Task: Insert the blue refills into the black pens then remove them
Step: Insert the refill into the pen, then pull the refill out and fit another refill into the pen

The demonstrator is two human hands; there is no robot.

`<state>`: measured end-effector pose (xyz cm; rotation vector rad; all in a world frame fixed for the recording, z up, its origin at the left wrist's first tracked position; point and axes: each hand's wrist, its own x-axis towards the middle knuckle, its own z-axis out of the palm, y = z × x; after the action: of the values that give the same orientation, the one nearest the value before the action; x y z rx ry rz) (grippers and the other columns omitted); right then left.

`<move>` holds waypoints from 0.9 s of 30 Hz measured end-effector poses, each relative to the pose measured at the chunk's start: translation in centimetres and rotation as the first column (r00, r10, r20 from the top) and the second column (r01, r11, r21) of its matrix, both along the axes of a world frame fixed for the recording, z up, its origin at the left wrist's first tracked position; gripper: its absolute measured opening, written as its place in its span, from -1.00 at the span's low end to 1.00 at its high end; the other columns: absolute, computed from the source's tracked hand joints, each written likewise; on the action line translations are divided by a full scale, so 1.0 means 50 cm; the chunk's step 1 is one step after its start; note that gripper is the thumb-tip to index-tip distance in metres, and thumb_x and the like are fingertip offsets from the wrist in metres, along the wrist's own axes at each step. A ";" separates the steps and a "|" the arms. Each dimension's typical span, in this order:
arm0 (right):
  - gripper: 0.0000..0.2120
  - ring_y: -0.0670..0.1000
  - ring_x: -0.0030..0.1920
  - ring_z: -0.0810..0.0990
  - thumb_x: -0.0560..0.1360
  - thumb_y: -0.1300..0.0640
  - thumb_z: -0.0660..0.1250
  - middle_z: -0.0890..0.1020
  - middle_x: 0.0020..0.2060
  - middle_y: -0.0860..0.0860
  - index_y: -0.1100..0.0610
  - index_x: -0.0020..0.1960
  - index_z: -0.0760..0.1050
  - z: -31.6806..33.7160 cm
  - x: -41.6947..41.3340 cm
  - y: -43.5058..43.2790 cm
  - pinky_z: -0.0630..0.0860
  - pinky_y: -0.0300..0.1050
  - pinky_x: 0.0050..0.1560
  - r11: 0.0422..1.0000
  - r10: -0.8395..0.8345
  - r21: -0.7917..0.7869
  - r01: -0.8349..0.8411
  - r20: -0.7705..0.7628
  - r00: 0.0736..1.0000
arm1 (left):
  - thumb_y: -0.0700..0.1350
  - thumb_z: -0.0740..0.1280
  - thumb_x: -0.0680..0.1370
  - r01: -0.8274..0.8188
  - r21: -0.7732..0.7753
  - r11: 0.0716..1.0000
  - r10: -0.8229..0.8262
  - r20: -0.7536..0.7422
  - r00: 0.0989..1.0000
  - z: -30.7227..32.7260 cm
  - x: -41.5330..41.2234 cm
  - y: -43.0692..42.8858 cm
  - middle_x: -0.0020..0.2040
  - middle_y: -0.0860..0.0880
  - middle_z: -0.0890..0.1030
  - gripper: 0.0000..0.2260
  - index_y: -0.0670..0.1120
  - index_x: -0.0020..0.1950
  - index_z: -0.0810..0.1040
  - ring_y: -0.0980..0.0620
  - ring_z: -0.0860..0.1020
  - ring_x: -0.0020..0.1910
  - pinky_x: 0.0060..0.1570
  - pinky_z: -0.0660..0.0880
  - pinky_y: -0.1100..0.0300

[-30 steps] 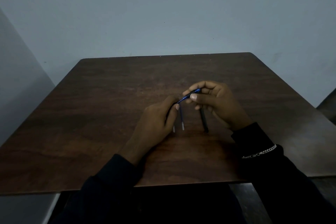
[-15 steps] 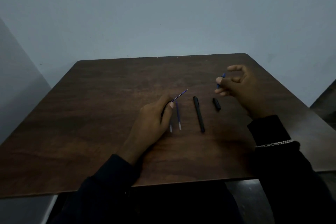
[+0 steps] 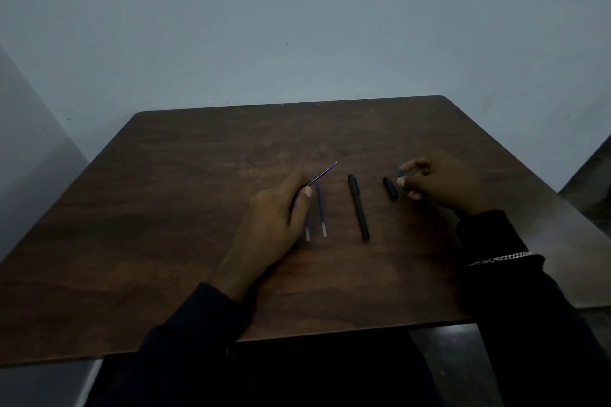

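My left hand [image 3: 274,221] pinches a thin blue refill [image 3: 322,173] that points up and to the right, its tip in the air. Two more blue refills lie on the wooden table [image 3: 185,208]: one [image 3: 320,208] just right of my left thumb, another [image 3: 307,231] partly hidden under the hand. A long black pen [image 3: 358,206] lies lengthwise to their right. A short black pen piece [image 3: 390,188] lies further right. My right hand [image 3: 439,183] hovers beside that piece, fingers closed on a small blue pen part [image 3: 401,175].
The table's front edge runs just before my dark sleeves. A pale wall stands behind the table's far edge. A chain bracelet [image 3: 499,258] sits on my right wrist. Dark floor shows at the lower right.
My hands came apart: the blue part slid off the refill, and my right hand carried it right and then down toward the short black piece. My left hand kept the refill.
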<state>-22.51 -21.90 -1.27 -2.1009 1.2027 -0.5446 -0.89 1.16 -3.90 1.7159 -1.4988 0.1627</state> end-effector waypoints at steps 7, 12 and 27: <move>-0.82 -0.09 -0.40 0.67 0.52 0.15 0.52 0.69 -0.39 -0.03 0.18 0.09 0.68 -0.004 0.014 0.009 0.52 -0.24 -0.30 0.999 -0.012 -0.033 0.009 -0.100 0.995 | -0.07 0.22 0.74 0.002 0.001 1.000 -0.002 -0.002 1.000 -0.001 0.001 -0.002 -0.37 0.09 0.45 -0.87 0.04 0.00 0.46 0.15 0.47 -0.38 -0.34 0.28 0.32; -0.87 -0.13 -0.43 0.67 0.52 0.15 0.52 0.70 -0.37 -0.04 0.15 0.04 0.68 -0.014 0.020 0.004 0.50 -0.28 -0.38 0.999 -0.041 -0.026 0.038 -0.114 0.993 | -0.08 0.22 0.74 0.015 -0.009 1.000 -0.015 0.000 1.000 0.000 0.000 0.000 -0.38 0.10 0.44 -0.85 0.08 -0.03 0.43 0.16 0.48 -0.38 -0.35 0.27 0.37; -0.84 -0.22 -0.36 0.61 0.66 0.07 0.33 0.68 -0.25 -0.02 0.09 -0.01 0.65 0.003 0.013 0.031 0.54 -0.34 -0.36 0.986 -0.078 -0.089 0.141 0.504 0.860 | -0.04 0.19 0.74 0.018 -0.024 1.000 -0.019 -0.004 1.000 -0.002 0.002 -0.003 -0.39 0.13 0.42 -0.84 0.17 -0.03 0.37 0.18 0.47 -0.40 -0.36 0.23 0.40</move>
<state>-21.86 -20.35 -1.11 -1.8251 1.0015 -1.1637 -0.80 1.03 -4.02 1.6819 -1.5037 0.1670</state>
